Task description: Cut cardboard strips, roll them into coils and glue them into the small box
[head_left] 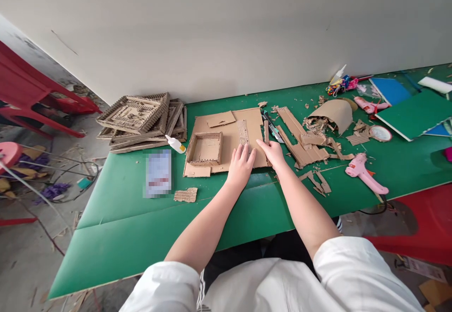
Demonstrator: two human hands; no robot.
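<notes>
Both our hands lie on the flat brown cardboard sheet (pixel 229 135) in the middle of the green-covered worktable (pixel 141 217): our left hand (pixel 241 165) rests palm down with its fingers spread and flat, gripping nothing, its fingertips at the lower end of a narrow corrugated cardboard strip (pixel 243 132) lying on the sheet; our right hand (pixel 272 152) sits just beside it, fingers loosely curled at the foot of a second thin cardboard strip (pixel 266 131) along the sheet's right edge, though we cannot tell whether it pinches that strip or only touches it. We judge the work to be partly done: a small square cardboard frame with raised ribbed walls (pixel 205 148) already stands on the left part of the sheet, a loose flat cardboard rectangle (pixel 221 119) lies above it, and a stack of finished-looking ribbed cardboard frames (pixel 141 119) sits at the table's far left corner, while the strips under our hands are not yet joined to anything. A small white glue bottle with a yellow tip (pixel 175 144) lies just left of the sheet, a pink hot-glue gun (pixel 365 173) lies to the right, and heaps of cut cardboard offcuts (pixel 310 149) lie between. We see a blurred white card (pixel 158 173) on the table; no writing or brand anywhere can be read.
</notes>
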